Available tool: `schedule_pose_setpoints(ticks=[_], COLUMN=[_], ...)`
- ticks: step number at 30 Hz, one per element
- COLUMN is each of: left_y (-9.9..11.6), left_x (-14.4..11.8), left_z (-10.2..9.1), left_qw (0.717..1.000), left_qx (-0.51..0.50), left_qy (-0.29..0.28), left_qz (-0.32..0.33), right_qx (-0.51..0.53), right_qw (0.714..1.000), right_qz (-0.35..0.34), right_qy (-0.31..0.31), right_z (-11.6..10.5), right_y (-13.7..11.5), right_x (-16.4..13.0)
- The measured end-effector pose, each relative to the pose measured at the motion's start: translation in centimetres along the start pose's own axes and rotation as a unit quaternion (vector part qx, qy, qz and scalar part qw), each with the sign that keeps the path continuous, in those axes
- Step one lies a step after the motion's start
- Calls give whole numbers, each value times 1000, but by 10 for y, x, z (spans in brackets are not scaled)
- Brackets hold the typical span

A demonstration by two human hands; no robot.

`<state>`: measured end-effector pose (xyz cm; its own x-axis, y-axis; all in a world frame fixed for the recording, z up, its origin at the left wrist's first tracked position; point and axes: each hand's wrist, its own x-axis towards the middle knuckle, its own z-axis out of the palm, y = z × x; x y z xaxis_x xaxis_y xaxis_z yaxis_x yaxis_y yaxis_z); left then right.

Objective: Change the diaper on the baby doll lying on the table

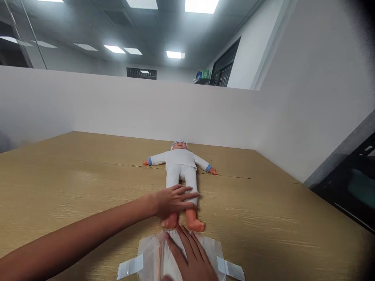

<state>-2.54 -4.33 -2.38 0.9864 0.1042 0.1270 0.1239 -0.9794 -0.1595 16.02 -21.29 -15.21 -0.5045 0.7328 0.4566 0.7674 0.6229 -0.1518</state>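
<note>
Two bare hands in this one. Left hand (175, 201) is over the shins of a baby doll (181, 158), fingers stretched out and a bit apart, hiding part of both lower legs; can't tell how firmly it's touching. Right hand (195, 255) is flat on an opened-out disposable diaper (215, 248), fingers slightly spread. Doll's on its back on the wood-grain tabletop (88, 191), arms out, feet just beyond the diaper. The diaper's near end and the right wrist are cut off at the bottom. Lettering on the doll's cap (179, 142) is too small to read. Way back there's a green package (206, 74), contents unclear.
</note>
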Motion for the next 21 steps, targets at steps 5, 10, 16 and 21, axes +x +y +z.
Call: schedule_pose_setpoints(ticks=[5, 10, 16, 21], left_y=[-6, -14, -40, -61], left_x=[6, 18, 28, 27], left_z=[-3, -20, -82, -115], left_qw=[999, 993, 936, 890], left_qx=[-7, -72, -267, -358], left_qy=[46, 88, 212, 249], left_qz=[15, -6, -82, -134], right_qx=[-39, -48, 48, 90], right_qw=[999, 997, 991, 981], right_qz=[-31, -46, 43, 87], right_qy=[5, -47, -113, -149], right_z=[8, -6, -37, -36], right_y=[11, 18, 25, 60], right_x=[-5, 12, 67, 134])
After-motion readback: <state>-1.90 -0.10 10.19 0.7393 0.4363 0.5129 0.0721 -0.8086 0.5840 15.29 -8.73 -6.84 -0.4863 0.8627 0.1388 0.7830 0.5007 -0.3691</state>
